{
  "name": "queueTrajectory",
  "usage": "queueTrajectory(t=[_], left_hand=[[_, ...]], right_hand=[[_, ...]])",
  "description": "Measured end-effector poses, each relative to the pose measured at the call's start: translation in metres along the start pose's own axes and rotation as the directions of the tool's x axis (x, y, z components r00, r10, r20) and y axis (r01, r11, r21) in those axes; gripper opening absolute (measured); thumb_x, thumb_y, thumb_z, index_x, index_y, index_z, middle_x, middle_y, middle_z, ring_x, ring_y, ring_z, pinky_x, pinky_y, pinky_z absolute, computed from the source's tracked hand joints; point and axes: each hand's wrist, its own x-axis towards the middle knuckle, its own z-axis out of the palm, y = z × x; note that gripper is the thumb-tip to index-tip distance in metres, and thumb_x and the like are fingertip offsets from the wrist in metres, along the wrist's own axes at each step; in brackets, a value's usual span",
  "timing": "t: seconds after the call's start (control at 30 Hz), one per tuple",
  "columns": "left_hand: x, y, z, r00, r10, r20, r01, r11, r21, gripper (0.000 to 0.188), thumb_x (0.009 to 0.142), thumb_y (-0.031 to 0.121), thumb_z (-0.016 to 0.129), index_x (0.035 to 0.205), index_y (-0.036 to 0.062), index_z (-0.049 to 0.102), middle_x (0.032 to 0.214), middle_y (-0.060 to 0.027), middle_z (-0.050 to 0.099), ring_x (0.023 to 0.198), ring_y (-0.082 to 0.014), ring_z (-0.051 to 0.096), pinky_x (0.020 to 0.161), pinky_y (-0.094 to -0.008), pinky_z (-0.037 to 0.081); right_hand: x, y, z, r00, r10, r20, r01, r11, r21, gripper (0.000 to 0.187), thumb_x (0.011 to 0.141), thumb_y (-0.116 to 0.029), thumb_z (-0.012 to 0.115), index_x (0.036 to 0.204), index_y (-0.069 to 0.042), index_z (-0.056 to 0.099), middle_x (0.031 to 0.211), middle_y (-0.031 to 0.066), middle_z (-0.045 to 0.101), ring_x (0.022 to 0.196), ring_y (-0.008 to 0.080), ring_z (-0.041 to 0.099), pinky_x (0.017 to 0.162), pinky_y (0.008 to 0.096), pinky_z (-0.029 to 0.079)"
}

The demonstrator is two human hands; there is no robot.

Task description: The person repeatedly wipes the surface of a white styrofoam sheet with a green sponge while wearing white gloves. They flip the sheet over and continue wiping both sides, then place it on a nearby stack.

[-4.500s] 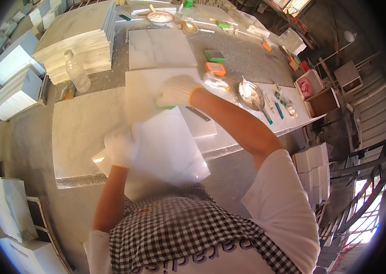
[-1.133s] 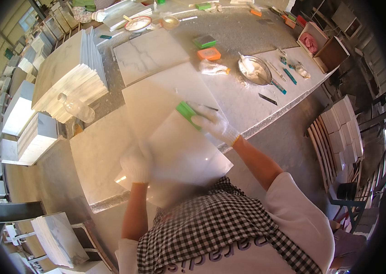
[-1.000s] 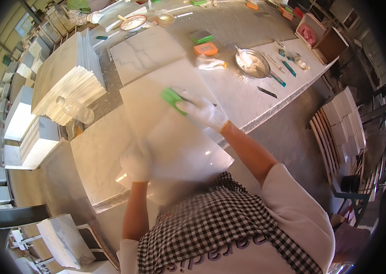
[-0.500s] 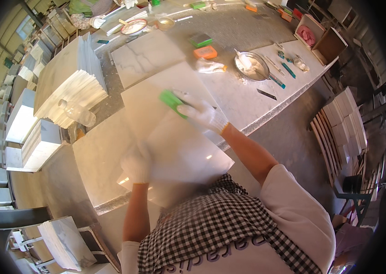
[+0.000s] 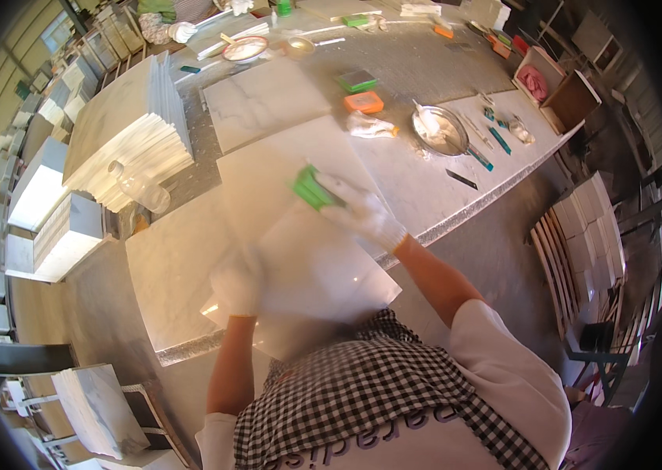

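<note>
My right hand (image 5: pixel 362 210), in a white knit glove, grips a green block (image 5: pixel 311 188), perhaps a sanding block, at the far edge of a pale glossy tile (image 5: pixel 331 262). The tile sits close to my body, over other pale slabs on the table. At its left side is my left hand (image 5: pixel 237 282), also white-gloved; blur smears its fingers, so their hold on the tile is unclear. Beyond the block lies a larger pale slab (image 5: pixel 276 160), with a grey-veined slab (image 5: pixel 264 102) behind it.
A pan of white paste (image 5: pixel 442 133), an orange block (image 5: pixel 364 102), another green block (image 5: pixel 357 81) and a crumpled white glove (image 5: pixel 371 125) lie beyond my right hand. Stacked slabs (image 5: pixel 127 133) and a clear plastic bottle (image 5: pixel 143 189) stand left. Another person's gloved hand (image 5: pixel 182 31) shows far left.
My right hand and the green block have shifted slightly right and nearer to me. My left hand and the tile stay about in place, while the background has shifted a little in view.
</note>
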Motion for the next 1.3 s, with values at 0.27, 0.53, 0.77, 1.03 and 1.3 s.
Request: queueTrajectory(t=[0.27,0.53,0.77,1.03,1.3], left_hand=[[-0.001,0.0,0.002,0.998,0.066,-0.009,-0.065,0.997,0.04,0.04,0.094,0.026,0.062,0.06,0.0058,0.059,0.055,-0.0175,0.057,0.047,-0.0387,0.055,0.048,-0.0479,0.044],[0.001,0.002,0.0,0.999,0.035,-0.029,-0.034,0.999,0.024,0.038,0.094,0.025,0.061,0.062,0.0057,0.059,0.057,-0.0175,0.057,0.048,-0.0386,0.055,0.048,-0.0481,0.044],[0.0,0.001,-0.002,0.998,0.052,0.025,-0.052,0.998,0.023,0.038,0.094,0.025,0.06,0.061,0.0055,0.059,0.056,-0.017,0.057,0.048,-0.0386,0.056,0.049,-0.0483,0.045],[-0.001,0.0,0.001,0.999,0.029,-0.016,-0.028,0.998,0.05,0.038,0.094,0.025,0.06,0.061,0.0062,0.06,0.056,-0.0175,0.058,0.048,-0.0386,0.056,0.048,-0.0482,0.045],[0.001,0.004,-0.004,1.0,-0.01,0.013,0.01,0.999,0.052,0.039,0.095,0.026,0.06,0.061,0.0055,0.061,0.057,-0.0179,0.059,0.049,-0.0382,0.057,0.048,-0.0476,0.045]], right_hand=[[0.004,-0.006,-0.003,0.995,0.098,0.035,-0.098,0.995,-0.014,0.061,0.089,-0.012,0.071,0.147,-0.01,0.051,0.143,0.0189,0.057,0.127,0.0314,0.059,0.103,0.0369,0.048],[-0.022,-0.003,-0.006,0.999,0.049,-0.015,-0.05,0.996,-0.077,0.058,0.089,-0.016,0.073,0.144,-0.009,0.053,0.133,0.0202,0.061,0.12,0.0352,0.062,0.098,0.0398,0.051],[0.011,-0.002,0.003,0.997,0.075,-0.026,-0.073,0.993,0.093,0.059,0.091,-0.017,0.072,0.146,-0.01,0.052,0.139,0.0213,0.058,0.125,0.0345,0.06,0.102,0.0386,0.049],[-0.022,0.003,-0.009,0.97,0.195,0.146,-0.219,0.962,0.166,0.061,0.094,-0.014,0.067,0.15,-0.006,0.046,0.146,0.0174,0.056,0.131,0.0234,0.055,0.107,0.0356,0.044],[0.006,0.013,-0.005,0.978,0.146,0.149,-0.182,0.946,0.269,0.057,0.099,-0.024,0.062,0.15,-0.004,0.046,0.147,0.0154,0.054,0.135,0.023,0.05,0.111,0.0344,0.039]])
